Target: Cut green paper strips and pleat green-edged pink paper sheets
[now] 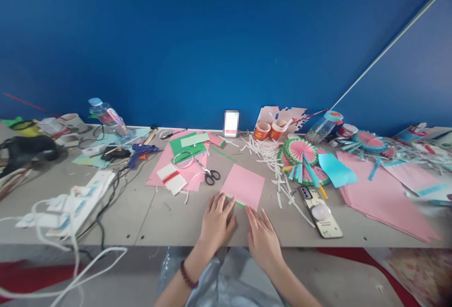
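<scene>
A pink paper sheet [243, 184] lies flat on the table in front of me, with a narrow green strip [240, 202] along its near edge. My left hand [216, 220] rests with its fingertips on the left part of that edge, fingers stretched out. At the right part of the same edge, my right hand [262, 231] lies with fingers extended and slightly apart. Neither hand grasps anything. Black-handled scissors [212, 177] lie just beyond my left hand. Nearby are green paper pieces [187, 146] and a white pad with a red band [172, 179].
White paper strips [268, 154] and pink-green paper fans [300, 151] lie right of the sheet. A phone [330, 224] sits by my right hand. Pink sheets [381, 198] are farther right. A blue glue gun [141, 154], power strip [88, 198] and cables occupy the left.
</scene>
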A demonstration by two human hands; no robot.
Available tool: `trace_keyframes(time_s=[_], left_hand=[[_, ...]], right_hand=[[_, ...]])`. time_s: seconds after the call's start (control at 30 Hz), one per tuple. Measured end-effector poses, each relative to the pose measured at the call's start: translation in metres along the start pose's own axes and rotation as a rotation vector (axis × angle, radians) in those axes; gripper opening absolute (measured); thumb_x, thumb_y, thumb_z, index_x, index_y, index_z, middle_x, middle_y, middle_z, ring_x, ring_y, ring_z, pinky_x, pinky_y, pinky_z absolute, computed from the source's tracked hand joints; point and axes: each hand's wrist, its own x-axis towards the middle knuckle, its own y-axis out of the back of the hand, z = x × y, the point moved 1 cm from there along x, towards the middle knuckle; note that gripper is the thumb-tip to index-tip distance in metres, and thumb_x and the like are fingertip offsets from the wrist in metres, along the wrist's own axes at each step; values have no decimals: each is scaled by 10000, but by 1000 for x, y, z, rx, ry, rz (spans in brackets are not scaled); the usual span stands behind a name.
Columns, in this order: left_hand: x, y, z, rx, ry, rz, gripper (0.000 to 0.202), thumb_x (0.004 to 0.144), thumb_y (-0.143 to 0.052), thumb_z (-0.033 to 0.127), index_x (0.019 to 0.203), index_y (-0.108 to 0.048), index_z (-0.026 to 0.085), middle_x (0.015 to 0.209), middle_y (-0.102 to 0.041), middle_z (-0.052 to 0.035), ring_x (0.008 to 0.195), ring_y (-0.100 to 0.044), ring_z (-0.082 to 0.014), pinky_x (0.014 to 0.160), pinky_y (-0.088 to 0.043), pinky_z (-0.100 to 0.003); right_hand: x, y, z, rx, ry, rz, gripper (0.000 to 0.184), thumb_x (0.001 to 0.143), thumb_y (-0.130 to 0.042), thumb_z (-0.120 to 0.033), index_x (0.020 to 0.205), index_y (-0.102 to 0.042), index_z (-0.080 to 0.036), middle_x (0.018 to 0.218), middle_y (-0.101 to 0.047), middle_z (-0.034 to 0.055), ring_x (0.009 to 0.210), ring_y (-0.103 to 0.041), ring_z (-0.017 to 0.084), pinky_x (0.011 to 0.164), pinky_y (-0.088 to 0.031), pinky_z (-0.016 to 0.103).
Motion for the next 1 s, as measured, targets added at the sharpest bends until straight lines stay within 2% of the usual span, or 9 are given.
trace_keyframes(time_s=[0.2, 0.4, 0.6, 0.8, 0.9, 1.0], left_hand=[[0, -3, -1, 6, -9, 10, 489, 836, -496, 224, 1323, -482, 255, 1313, -516, -97, 1300, -409, -258, 1083, -340, -473], [-5, -18, -8, 57, 6, 83, 588, 847, -467, 296, 1392, -374, 96, 1396, -471, -145, 1289, -428, -265, 1086, -340, -434], [-9, -18, -9, 102, 85, 137, 602, 843, -457, 286, 1411, -359, 112, 1423, -450, -132, 1328, -377, -297, 1089, -308, -469], [-10, -20, -12, 79, 172, 199, 645, 853, -456, 303, 1435, -282, 84, 1412, -443, -181, 1311, -394, -306, 1071, -329, -489], [-10, -18, -11, 26, 130, 170, 592, 860, -451, 267, 1417, -321, 114, 1422, -429, -162, 1318, -382, -299, 1048, -365, -471], [-10, -12, -8, -47, 14, 96, 467, 863, -447, 214, 1328, -453, 172, 1338, -517, -117, 1239, -466, -261, 988, -437, -414]], right_hand=[[-19, -1, 11, -22, -53, 20, 609, 851, -326, -68, 1451, -290, -166, 1338, -556, 84, 1258, -495, 199, 1124, -310, 479], [-24, -3, 11, -23, -74, 54, 579, 875, -343, -102, 1448, -311, -172, 1345, -548, 86, 1259, -493, 214, 1102, -352, 472], [-24, -5, 12, -24, -73, 83, 531, 886, -355, -114, 1414, -371, -164, 1335, -554, 96, 1247, -503, 224, 1081, -375, 494], [-19, -5, 13, 0, -53, 111, 496, 904, -368, -150, 1395, -406, -206, 1311, -569, 89, 1218, -518, 241, 1089, -343, 543], [-16, -6, 13, 5, -65, 109, 488, 906, -383, -176, 1390, -413, -236, 1293, -565, 84, 1199, -519, 249, 1084, -345, 556], [-15, -11, 14, 0, -89, 110, 448, 908, -402, -209, 1350, -462, -243, 1264, -559, 94, 1190, -508, 266, 1070, -365, 552]])
